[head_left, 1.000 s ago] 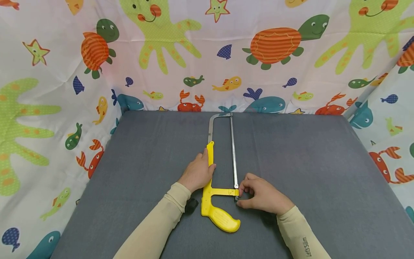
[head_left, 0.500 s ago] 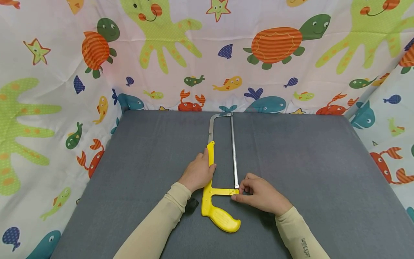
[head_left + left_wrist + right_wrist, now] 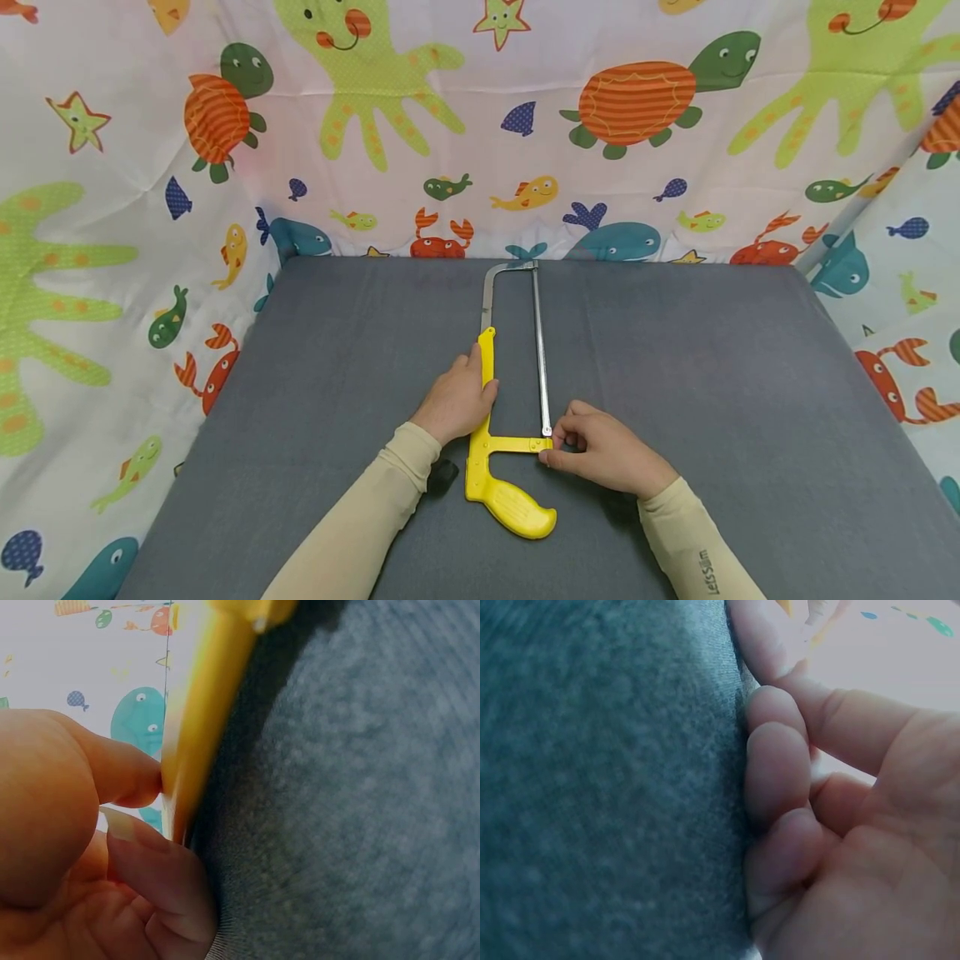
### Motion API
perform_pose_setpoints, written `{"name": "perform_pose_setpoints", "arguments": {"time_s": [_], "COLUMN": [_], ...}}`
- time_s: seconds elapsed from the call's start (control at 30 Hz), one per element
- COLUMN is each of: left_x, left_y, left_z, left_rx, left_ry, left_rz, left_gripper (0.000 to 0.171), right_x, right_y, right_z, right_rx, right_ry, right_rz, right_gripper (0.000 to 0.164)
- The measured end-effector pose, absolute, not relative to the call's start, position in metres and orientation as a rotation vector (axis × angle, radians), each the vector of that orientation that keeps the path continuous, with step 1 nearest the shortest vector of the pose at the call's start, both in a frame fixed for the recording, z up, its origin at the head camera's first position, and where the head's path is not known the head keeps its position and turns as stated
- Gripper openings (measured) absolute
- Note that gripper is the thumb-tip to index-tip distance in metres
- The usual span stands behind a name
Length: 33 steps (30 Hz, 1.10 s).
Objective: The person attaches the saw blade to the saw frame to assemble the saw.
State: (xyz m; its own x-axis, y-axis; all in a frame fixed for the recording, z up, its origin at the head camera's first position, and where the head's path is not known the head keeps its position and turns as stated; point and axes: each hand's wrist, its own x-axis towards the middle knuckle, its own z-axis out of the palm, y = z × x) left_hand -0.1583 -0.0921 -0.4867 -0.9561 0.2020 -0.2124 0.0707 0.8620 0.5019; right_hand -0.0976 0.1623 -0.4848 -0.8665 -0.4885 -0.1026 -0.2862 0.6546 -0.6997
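A hacksaw (image 3: 517, 445) with a yellow handle and frame lies flat on the grey cloth in the head view, its steel bow pointing away. My left hand (image 3: 453, 398) grips the yellow spine. In the left wrist view its thumb touches the yellow frame (image 3: 206, 712), with curled fingers beneath. At the near end of the blade (image 3: 542, 358), my right hand (image 3: 611, 450) pinches the end fitting by the yellow crossbar with thumb and forefinger. That small metal fitting is hidden behind the thumb. The right wrist view shows the other fingers (image 3: 778, 765) curled against the cloth.
Grey cloth (image 3: 337, 333) covers the table. A white curtain (image 3: 480, 125) printed with sea animals stands behind and at both sides. A small dark object (image 3: 442, 477) shows beside my left wrist.
A second ago the right thumb was below the metal fitting, which showed. The thumb has since moved up and left over it, against the crossbar's end. The left hand and hacksaw stay put.
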Motion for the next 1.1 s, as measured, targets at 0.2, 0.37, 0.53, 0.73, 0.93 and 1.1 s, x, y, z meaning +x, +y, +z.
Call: {"name": "perform_pose_setpoints", "arguments": {"time_s": [0.2, 0.37, 0.53, 0.73, 0.93, 1.1], "left_x": [-0.1584, -0.1584, -0.1587, -0.1584, -0.1580, -0.1580], "left_y": [-0.0919, -0.0913, -0.0913, -0.0920, -0.0919, -0.0918], "left_z": [-0.4884, -0.4891, -0.4890, -0.4889, -0.4889, -0.4891], "left_rx": [0.214, 0.203, 0.194, 0.198, 0.196, 0.191], "left_ry": [2.790, 2.795, 2.791, 2.793, 2.794, 2.796], "left_rz": [0.734, 0.732, 0.724, 0.728, 0.738, 0.730], "left_gripper": [0.078, 0.078, 0.078, 0.079, 0.079, 0.078], "right_x": [-0.0977, -0.0980, -0.0980, -0.0984, -0.0987, -0.0989], "right_y": [0.1628, 0.1640, 0.1638, 0.1633, 0.1637, 0.1643], "right_z": [-0.4846, -0.4850, -0.4847, -0.4845, -0.4857, -0.4868], "right_rx": [-0.642, -0.660, -0.680, -0.685, -0.676, -0.671], "right_ry": [2.583, 2.585, 2.587, 2.592, 2.596, 2.586], "right_rz": [-1.028, -1.024, -1.023, -1.013, -1.008, -1.022], "right_gripper": [0.019, 0.016, 0.013, 0.012, 0.013, 0.013]}}
